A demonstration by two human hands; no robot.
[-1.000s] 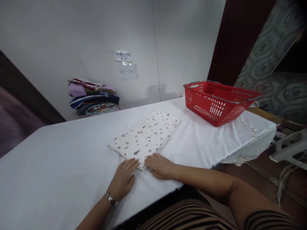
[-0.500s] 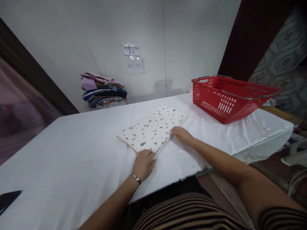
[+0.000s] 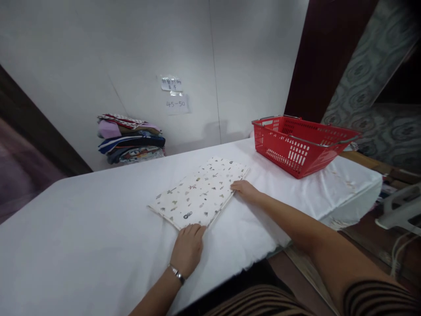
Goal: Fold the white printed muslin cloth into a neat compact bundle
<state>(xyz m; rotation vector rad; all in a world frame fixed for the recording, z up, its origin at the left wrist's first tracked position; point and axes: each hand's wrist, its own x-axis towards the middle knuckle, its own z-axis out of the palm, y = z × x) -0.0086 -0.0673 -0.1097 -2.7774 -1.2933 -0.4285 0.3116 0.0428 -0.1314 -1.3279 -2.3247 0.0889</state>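
Note:
A folded white cloth (image 3: 200, 188) with small grey and tan printed motifs lies flat on the white-covered table (image 3: 98, 224). At its near corner is my left hand (image 3: 188, 248), with the fingers over the top and the thumb tucked in against the edge; a metal bracelet circles that wrist. My right hand (image 3: 246, 192) holds the cloth's right edge, fingertips on top and the thumb hidden from sight. Both hands look closed on the cloth, though its underside cannot be seen.
A red plastic basket (image 3: 286, 151) with metal handles stands at the table's right end. Folded clothes (image 3: 131, 138) are stacked at the back left against the wall. Two paper signs (image 3: 175, 104) hang there. A white plastic stool (image 3: 399, 210) is beyond the table on the right.
The view has shifted, so everything sits lower and further left in the picture. My left thumb, which stuck out before, is now drawn in at the corner. The cloth stays flat.

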